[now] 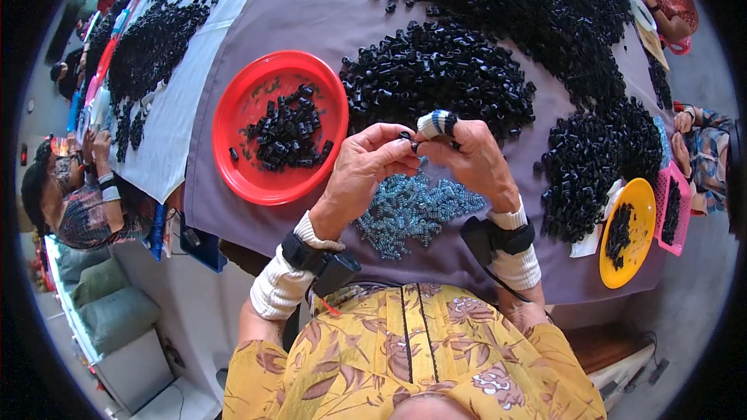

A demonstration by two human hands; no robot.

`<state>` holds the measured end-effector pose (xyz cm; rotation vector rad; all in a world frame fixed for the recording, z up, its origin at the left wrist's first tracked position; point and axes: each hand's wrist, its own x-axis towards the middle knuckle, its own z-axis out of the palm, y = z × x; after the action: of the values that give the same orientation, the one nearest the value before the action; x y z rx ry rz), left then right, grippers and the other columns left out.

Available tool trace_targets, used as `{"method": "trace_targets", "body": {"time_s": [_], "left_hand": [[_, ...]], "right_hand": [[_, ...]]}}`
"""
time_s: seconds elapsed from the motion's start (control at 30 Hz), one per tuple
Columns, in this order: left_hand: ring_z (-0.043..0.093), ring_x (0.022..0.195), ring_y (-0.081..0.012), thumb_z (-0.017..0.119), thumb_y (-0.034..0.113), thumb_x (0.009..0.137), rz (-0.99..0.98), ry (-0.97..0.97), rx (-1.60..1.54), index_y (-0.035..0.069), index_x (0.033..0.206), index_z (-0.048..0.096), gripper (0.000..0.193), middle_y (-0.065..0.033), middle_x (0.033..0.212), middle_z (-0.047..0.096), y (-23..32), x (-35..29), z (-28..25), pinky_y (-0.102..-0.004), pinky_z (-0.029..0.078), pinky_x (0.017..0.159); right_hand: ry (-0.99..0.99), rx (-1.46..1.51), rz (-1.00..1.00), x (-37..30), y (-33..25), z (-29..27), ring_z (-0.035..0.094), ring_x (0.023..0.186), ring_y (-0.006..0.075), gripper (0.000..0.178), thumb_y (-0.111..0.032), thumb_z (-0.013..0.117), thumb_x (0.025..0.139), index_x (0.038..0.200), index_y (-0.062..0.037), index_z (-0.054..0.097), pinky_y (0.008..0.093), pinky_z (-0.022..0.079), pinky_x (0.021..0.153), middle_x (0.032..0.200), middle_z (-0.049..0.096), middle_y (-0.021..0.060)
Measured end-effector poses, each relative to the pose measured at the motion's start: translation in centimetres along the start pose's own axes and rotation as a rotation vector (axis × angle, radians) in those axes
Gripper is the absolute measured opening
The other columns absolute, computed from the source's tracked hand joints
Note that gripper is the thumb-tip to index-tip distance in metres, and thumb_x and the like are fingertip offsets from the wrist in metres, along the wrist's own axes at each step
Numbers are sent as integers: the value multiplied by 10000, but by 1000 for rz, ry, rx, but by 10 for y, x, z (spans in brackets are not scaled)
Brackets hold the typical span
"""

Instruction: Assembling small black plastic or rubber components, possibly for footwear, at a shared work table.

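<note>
My left hand [355,176] and my right hand [476,162] meet in front of me, fingertips nearly touching. Between them is a small black plastic piece [414,145], pinched by both hands and partly hidden by the fingers. A striped knit finger cover [437,124] wraps one finger of the right hand. Just below the hands lies a heap of small bluish metal springs [416,214]. Beyond them rises a large pile of short black plastic tubes [443,70]. Left of my left hand, a red round tray [226,163] holds more black pieces.
A purple-grey cloth [249,23] covers the table. More black pieces [583,171] are heaped to the right, by a yellow plate [640,245] and a pink basket [675,214]. Other people sit at the left [89,194] and right [700,152] edges.
</note>
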<state>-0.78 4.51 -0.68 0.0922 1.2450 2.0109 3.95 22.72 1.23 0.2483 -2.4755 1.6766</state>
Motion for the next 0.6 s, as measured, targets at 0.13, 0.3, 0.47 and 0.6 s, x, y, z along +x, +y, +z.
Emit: {"method": "trace_targets", "body": {"time_s": [0.13, 0.3, 0.47, 0.6], "left_hand": [[646, 782, -169, 547, 64, 891, 10, 6, 1, -27, 1067, 566, 199, -97, 915, 644, -1, -2, 3, -320, 542, 734], [645, 783, -177, 551, 59, 886, 13, 19, 53, -21, 1053, 570, 187, -105, 902, 644, 3, -4, 9, -321, 539, 740], [644, 785, -186, 567, 53, 870, 30, 26, -66, -7, 1037, 579, 178, -113, 895, 648, 6, -2, 8, -331, 533, 749], [641, 790, -184, 576, 54, 860, 36, 30, -77, 1, 1033, 584, 182, -111, 898, 650, 4, -2, 6, -331, 531, 753]], "right_hand": [[15, -28, -12, -3, 0, -1, 630, 598, 231, 125, -71, 666, 763, 865, -8, 630, 299, 476, 533, 703, 627, 143], [38, -193, -140, -3, -1, 0, 613, 589, 285, 136, -80, 669, 759, 875, -16, 635, 330, 474, 524, 674, 605, 150], [159, -77, -65, -8, 3, 7, 622, 608, 282, 138, -69, 669, 754, 872, -9, 628, 328, 480, 539, 695, 616, 146], [165, -89, -152, -5, 6, 13, 634, 635, 269, 145, -61, 674, 749, 872, 1, 626, 321, 488, 560, 737, 630, 148]]}}
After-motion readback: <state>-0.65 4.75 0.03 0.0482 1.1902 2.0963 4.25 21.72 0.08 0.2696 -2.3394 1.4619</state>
